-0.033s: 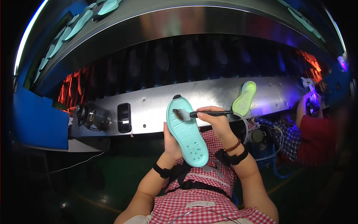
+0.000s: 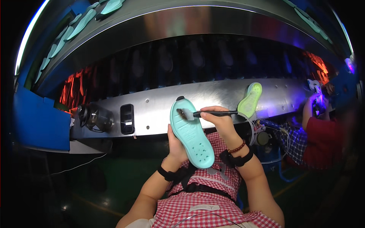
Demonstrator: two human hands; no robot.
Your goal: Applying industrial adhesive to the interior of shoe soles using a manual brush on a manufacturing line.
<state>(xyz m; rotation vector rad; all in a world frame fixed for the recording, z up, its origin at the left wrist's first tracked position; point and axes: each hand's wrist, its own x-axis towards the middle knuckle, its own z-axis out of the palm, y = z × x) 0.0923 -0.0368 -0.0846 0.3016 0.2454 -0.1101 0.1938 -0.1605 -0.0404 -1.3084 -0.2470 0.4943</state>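
Observation:
A light turquoise shoe sole (image 2: 190, 131) slants in front of me, its far end over the bench edge, with a cluster of small holes toward the near end. My left hand (image 2: 176, 149) grips it along the left side; most of its fingers are hidden underneath. A brush (image 2: 197, 114) with a black handle lies across the far part of the sole, its dark-tipped bristles touching the surface. My right hand (image 2: 220, 121) is closed around the handle from the right. Beyond that hand, a yellow-green sole (image 2: 249, 102) rests on the metal bench.
On the metal bench (image 2: 159, 99) stand a glass jug (image 2: 100, 118) and a black rectangular case (image 2: 127, 119). Behind it runs a dark recess with faint sole shapes and red glow at both ends. More turquoise soles (image 2: 81, 26) lie on the upper belt. A red-sleeved person (image 2: 321, 131) works at right.
The near end of the turquoise sole has swung slightly right and up. The brush bristles sit marginally farther right and nearer to me. Both hands keep their hold.

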